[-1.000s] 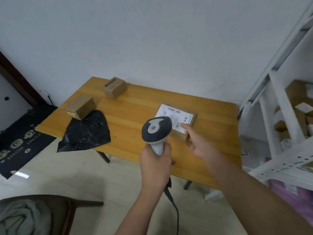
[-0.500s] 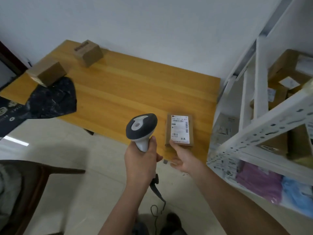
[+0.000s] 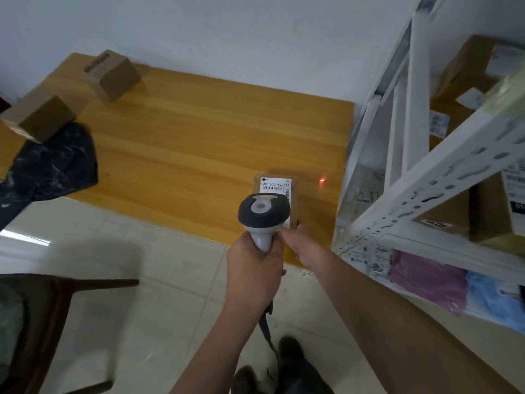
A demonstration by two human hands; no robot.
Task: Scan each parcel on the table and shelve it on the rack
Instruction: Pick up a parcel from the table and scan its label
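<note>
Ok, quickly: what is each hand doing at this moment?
Left hand: closed around the scanner handle.
Right hand: holding the labelled parcel by its near end; its fingers are mostly hidden.

The table (image 3: pixel 184 143) is honey-yellow wood with long grain stripes, and a red light spot (image 3: pixel 322 181) glows near its right edge. The scanner (image 3: pixel 262 214) at centre is dark grey with a pale grey inset and handle. Behind it, the brown parcel (image 3: pixel 294 200) bears a white label with black barcode. At upper left sit two plain brown boxes (image 3: pixel 112 73) and a glossy black bag (image 3: pixel 51 166). The rack (image 3: pixel 420 177) on the right is white — purple and blue packets (image 3: pixel 429 280) lie on its low shelf.
</note>
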